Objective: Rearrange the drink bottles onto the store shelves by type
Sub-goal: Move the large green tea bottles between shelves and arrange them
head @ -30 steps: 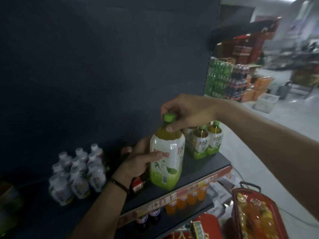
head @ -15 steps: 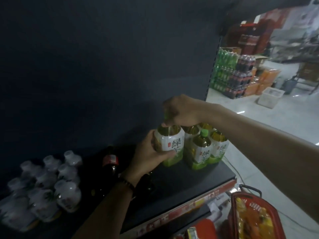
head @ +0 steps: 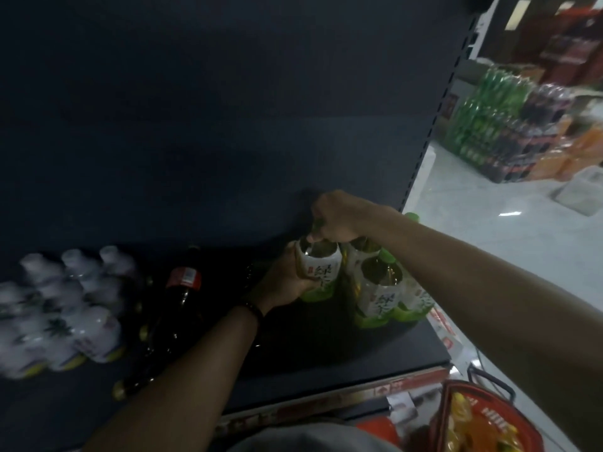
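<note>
A green tea bottle [head: 321, 272] with a white and green label stands near the back of the dark shelf [head: 375, 350]. My left hand [head: 282, 283] wraps its body from the left. My right hand [head: 337, 216] grips its top, hiding the cap. It touches a cluster of like green tea bottles [head: 381, 288] at the shelf's right end. A dark cola bottle [head: 177, 301] with a red label stands left of my left forearm. Several small white bottles [head: 68, 305] are grouped at the far left, blurred.
A red shopping basket [head: 483, 419] with orange and yellow items sits below the shelf at the lower right. The shelf's dark back panel [head: 228, 125] rises behind everything. Across the aisle floor are stacked packs of green and dark bottles [head: 499, 125].
Both hands carried the green tea bottle from the shelf's front back and to the right, up against the other green tea bottles. The view shifted, so the cola bottle came into sight.
</note>
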`<state>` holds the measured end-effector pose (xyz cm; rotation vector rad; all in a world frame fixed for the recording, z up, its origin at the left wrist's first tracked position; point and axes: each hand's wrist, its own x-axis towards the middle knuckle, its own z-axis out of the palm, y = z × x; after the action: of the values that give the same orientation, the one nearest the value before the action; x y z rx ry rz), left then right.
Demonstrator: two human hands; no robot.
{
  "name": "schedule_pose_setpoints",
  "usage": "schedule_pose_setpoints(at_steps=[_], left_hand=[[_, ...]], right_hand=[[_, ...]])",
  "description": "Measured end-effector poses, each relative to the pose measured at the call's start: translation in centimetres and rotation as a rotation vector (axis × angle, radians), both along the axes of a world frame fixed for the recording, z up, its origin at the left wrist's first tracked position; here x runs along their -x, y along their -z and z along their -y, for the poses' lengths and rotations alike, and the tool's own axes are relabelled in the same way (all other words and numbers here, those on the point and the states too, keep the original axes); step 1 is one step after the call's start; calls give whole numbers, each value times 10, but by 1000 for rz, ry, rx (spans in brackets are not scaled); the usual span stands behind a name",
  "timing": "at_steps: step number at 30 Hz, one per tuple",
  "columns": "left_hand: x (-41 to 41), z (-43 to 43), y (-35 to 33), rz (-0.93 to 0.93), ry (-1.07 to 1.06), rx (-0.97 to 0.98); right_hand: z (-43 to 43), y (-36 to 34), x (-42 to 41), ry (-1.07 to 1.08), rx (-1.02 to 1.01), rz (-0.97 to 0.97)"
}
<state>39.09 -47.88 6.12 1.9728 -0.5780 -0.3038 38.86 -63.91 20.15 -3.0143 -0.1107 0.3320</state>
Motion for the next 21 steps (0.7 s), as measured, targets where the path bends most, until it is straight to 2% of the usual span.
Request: schedule_pose_setpoints(at_steps=[9,21], left_hand=[[-17,10,22,-8,38,-59],[-19,13,17,-3,36,-107]], right_hand=[[13,11,-7,-4,-11,-14],[10,3,4,79,-40,-51]])
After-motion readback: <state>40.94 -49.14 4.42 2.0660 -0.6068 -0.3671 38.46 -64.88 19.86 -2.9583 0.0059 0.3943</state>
